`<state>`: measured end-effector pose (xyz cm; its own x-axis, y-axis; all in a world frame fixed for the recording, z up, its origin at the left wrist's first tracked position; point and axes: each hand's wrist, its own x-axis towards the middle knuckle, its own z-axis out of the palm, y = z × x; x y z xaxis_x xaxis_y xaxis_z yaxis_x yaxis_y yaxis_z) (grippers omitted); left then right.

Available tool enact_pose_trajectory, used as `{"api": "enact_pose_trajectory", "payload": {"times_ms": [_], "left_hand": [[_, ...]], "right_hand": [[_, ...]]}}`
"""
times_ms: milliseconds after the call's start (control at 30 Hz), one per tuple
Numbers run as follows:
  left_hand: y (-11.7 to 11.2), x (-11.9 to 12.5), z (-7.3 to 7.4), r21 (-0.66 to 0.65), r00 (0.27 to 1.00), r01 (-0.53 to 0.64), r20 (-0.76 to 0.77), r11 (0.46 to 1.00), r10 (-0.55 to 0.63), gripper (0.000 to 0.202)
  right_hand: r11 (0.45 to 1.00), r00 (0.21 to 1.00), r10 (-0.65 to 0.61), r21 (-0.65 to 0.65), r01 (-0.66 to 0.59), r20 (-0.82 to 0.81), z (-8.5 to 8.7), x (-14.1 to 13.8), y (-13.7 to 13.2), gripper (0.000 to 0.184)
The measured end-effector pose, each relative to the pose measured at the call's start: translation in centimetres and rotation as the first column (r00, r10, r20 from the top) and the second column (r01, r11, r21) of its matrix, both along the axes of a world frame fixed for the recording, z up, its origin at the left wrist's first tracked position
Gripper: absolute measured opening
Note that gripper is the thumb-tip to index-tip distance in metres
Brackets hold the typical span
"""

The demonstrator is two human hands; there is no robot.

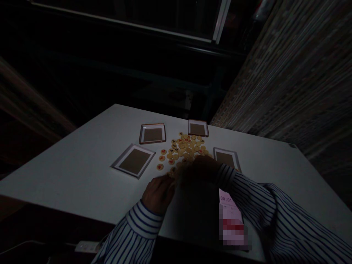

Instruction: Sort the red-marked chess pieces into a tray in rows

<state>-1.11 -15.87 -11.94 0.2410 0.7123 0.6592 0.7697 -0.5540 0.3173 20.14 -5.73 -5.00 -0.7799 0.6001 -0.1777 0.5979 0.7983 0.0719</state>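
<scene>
A pile of round Chinese chess pieces [188, 146], pale wooden discs with red or black characters, spreads over the middle of the table. Some lie face down and several overlap. My left hand [158, 192] rests at the near left edge of the pile, its fingers bent towards the closest pieces. Shadow hides its fingertips. Over the near right side of the pile reaches my right hand [202, 168], very dark, with its fingers not distinguishable. A few red-marked pieces [161, 158] lie apart on the left.
Shallow framed trays stand around the pile: near left [133, 160], far left [153, 134], far right [198, 128] and right [227, 158], partly behind my right arm. A lit phone [229, 216] showing a timer lies below my right forearm on the white table [82, 154].
</scene>
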Motion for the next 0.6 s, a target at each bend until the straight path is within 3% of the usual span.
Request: {"api": "enact_pose_trajectory", "payload": {"times_ms": [300,600], "left_hand": [[-0.1,0.1,-1.1,-0.054,0.993,-0.008,-0.118,0.999,0.002,0.024],[0.0,0.3,-0.8,-0.153,0.999,-0.024,-0.05,0.988,0.016,0.021]], "right_hand": [[1.0,0.999,0.013,-0.004,-0.013,-0.034,-2.1,1.2,-0.1,0.025],[0.993,0.991,0.045,0.114,-0.031,-0.123,0.0,1.4,-1.3,0.025]]}}
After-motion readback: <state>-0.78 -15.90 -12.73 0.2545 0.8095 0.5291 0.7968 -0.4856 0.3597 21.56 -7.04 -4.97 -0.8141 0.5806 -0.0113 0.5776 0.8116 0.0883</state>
